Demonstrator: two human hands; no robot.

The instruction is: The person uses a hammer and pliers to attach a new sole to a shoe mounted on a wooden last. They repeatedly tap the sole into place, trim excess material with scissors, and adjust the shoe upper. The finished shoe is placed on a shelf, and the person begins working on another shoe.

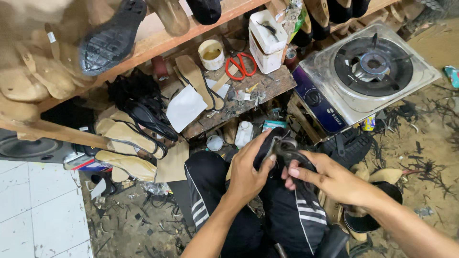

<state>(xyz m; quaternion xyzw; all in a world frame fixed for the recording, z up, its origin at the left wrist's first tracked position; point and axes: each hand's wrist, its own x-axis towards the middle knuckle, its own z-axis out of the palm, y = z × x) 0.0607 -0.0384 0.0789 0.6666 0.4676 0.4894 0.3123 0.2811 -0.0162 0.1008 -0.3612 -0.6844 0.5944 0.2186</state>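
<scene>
My left hand (248,169) and my right hand (330,179) meet over my lap, both gripping a small black shoe part (277,145), a dark strap-like piece of leather or rubber. The left fingers pinch its upper edge while the right fingers fold around its lower side. My legs in black trousers with white stripes (210,191) are underneath. How the piece is shaped under the fingers is hidden.
A single-burner gas stove (368,71) stands at the right. A low wooden board (248,95) carries red scissors (240,65), a white tub (211,54), a white container (267,40) and tan insoles (196,79). More soles (126,138) lie at the left. Scraps litter the floor.
</scene>
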